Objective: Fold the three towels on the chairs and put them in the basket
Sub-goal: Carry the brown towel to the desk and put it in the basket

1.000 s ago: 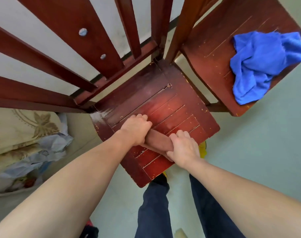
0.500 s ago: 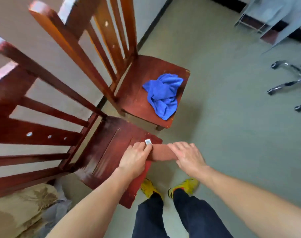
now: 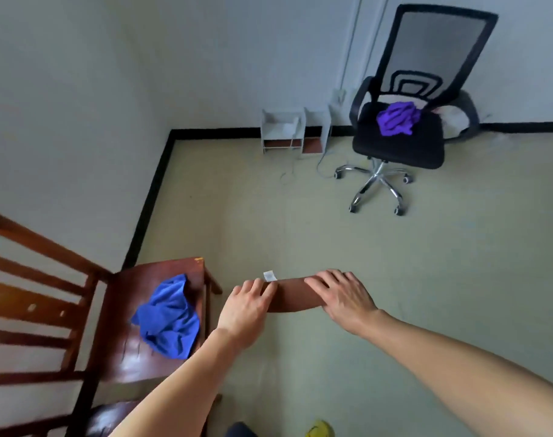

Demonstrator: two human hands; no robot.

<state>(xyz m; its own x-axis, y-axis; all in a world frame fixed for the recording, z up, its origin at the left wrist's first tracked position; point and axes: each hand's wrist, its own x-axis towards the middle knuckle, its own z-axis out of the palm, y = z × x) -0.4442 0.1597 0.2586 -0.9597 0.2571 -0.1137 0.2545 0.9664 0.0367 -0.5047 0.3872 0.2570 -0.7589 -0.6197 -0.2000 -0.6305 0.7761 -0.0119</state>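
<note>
The person stands in the middle of the room with a folded brown towel (image 3: 295,296) held out in the air over the floor (image 3: 426,279), one end in each hand. The left hand (image 3: 245,310) is closed round the left end, fingers curled over the top edge just below a small white label (image 3: 269,275); the right hand (image 3: 341,298) lies flatter, fingers spread across the top of the right end with the thumb hidden beneath, so it looks like a light pinch, not a fist. The cloth sags a little between them, which tells me it is soft and light, with no stiffness of its own. Let one end go and the folds would likely spill open, so I would keep both ends supported, or slide one palm under the middle.

Two towels wait unfolded: a crumpled blue towel (image 3: 169,320) on the seat of the wooden chair (image 3: 123,357) beside the person's left arm, and a bunched purple towel (image 3: 396,118) on the black office chair (image 3: 401,143) by the far wall. Each is a loose heap, best taken by two corners and shaken flat. I cannot see the basket anywhere
</note>
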